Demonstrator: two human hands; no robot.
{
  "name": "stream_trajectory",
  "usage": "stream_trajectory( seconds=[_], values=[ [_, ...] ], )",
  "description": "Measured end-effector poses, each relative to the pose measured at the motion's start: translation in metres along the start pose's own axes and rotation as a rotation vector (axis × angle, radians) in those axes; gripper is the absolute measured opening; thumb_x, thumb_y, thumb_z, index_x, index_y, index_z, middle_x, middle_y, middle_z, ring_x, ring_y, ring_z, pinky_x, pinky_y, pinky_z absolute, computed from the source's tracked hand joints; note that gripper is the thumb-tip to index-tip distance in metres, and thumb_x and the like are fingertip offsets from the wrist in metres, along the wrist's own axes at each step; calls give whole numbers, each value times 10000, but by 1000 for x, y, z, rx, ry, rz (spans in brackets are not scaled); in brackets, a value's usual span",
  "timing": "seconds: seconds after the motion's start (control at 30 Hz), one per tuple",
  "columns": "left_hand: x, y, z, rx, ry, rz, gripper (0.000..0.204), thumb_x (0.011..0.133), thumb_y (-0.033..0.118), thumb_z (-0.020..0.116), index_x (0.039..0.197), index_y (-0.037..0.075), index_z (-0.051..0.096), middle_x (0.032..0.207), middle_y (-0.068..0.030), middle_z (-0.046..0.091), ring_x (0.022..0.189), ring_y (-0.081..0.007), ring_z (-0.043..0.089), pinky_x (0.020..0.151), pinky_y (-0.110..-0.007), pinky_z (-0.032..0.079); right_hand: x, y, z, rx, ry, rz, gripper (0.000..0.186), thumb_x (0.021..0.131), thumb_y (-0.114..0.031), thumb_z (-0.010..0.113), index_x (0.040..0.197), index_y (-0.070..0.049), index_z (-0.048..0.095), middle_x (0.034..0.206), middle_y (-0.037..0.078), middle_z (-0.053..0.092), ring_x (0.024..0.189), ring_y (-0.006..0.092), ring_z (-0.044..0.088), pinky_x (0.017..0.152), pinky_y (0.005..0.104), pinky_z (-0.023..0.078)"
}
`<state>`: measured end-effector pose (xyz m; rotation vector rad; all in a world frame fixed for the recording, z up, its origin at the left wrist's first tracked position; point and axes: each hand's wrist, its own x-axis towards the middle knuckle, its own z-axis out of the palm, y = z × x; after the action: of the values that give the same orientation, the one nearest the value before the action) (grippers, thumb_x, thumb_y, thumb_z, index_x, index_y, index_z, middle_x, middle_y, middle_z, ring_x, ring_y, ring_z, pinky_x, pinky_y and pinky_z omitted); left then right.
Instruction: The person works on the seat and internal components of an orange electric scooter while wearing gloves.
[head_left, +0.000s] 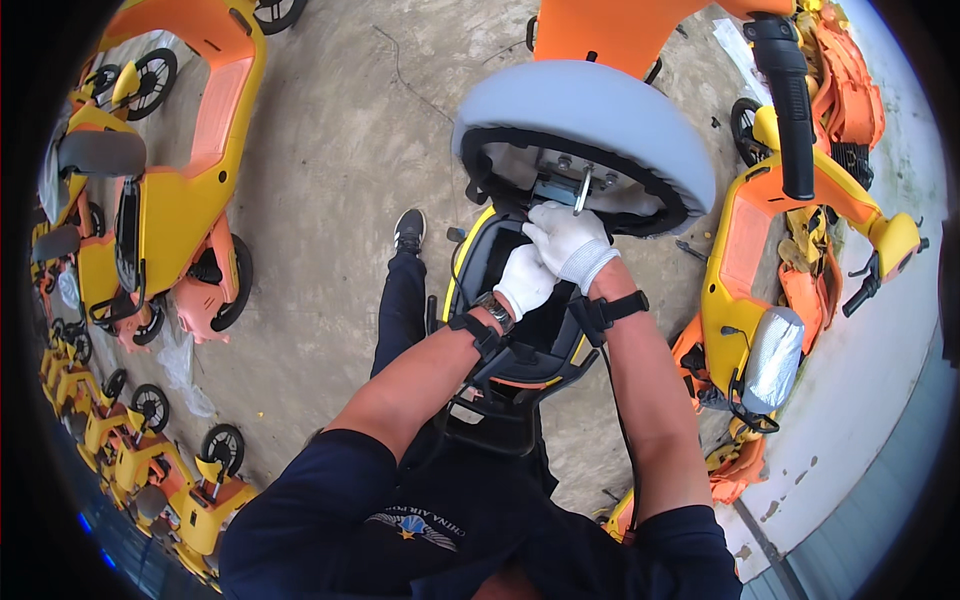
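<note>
A grey seat (600, 100) stands tipped up in the upper middle of the frame. The white-gloved right hand (572, 240), fingers curled, is at its underside beside a metal rod (583, 188). The gloved left hand (527, 282), partly closed, meets it from lower left. What either holds cannot be told.

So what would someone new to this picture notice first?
Probably the big tilted-up seat with its pale grey top, just above centre, and the white-gloved left hand and right hand close together beneath it. Next, the yellow-and-orange scooters along the left side, then the silver-wrapped seat on a scooter at the right.
</note>
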<state>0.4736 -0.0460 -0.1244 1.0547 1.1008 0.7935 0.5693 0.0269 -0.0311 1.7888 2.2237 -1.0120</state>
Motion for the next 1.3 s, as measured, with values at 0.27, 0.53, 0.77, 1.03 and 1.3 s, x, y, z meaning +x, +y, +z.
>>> stream_trajectory(
  seconds=[0.27, 0.53, 0.77, 1.03, 1.3],
  values=[
    [-10, 17, 0, -145, -78, -239, 89, 831, 71, 592, 876, 15, 646, 722, -58, 651, 634, -148, 626, 549, -261, 478, 19, 1, 3, -176, -368, 19, 277, 885, -297, 487, 960, -83, 646, 966, 149, 653, 906, 337, 632, 783, 446, 503],
    [-16, 66, -48, 459, 243, 213, 155, 821, 68, 589, 962, 29, 640, 867, -147, 655, 725, -258, 655, 685, -318, 515, 16, 21, 26, -29, -185, 45, 286, 873, -302, 475, 942, -89, 652, 923, 183, 655, 889, 371, 624, 792, 461, 491],
    [21, 60, -69, 745, -69, 482, 373, 751, -1, 498, 1112, 58, 570, 1026, -144, 629, 885, -340, 627, 736, -394, 525, 7, 10, 18, -9, -223, 119, 258, 851, -245, 523, 941, -41, 653, 926, 182, 659, 882, 376, 621, 794, 462, 487],
    [12, 60, -65, 854, -120, 493, 347, 797, 74, 563, 1144, 51, 556, 876, -136, 623, 755, -340, 619, 644, -416, 509, -7, 14, 26, -13, -50, 25, 189, 798, -116, 515, 922, -37, 635, 932, 183, 651, 919, 368, 607, 808, 458, 480],
    [35, 63, -63, 762, -104, 306, 284, 780, 112, 508, 1016, 89, 664, 890, -175, 655, 826, -359, 624, 723, -428, 512, -24, 16, 35, 211, 188, 36, 324, 777, 5, 446, 1091, -46, 509, 985, 207, 624, 947, 397, 580, 805, 437, 477]
  ],
)
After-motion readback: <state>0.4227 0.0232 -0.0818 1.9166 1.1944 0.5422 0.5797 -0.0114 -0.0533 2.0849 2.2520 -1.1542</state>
